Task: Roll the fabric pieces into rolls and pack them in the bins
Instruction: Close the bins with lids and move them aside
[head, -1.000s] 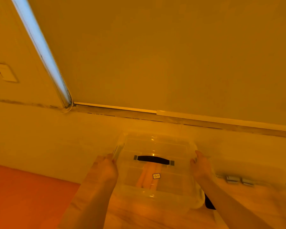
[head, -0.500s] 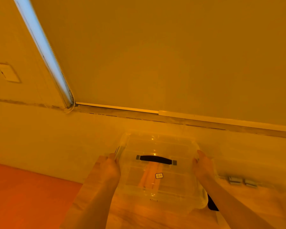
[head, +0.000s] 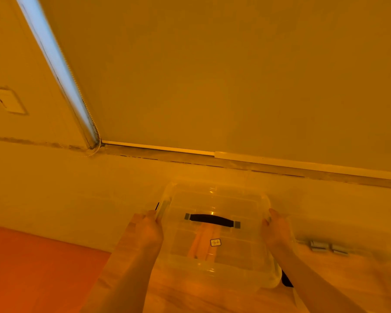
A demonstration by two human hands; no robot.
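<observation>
A clear plastic bin with a lid and a black carry handle sits in front of me near the wall. Through the lid I see a pale orange fabric roll inside. My left hand grips the bin's left edge at the latch. My right hand grips its right edge. Both forearms reach in from below.
A second clear bin with grey latches stands to the right. An orange surface lies at lower left. A wall, a window sill and a blind fill the upper view. A dark object peeks out behind the first bin.
The view has drifted slightly; the bin and both hands stay together, hands holding the same edges. No clear shift of the bin itself.
</observation>
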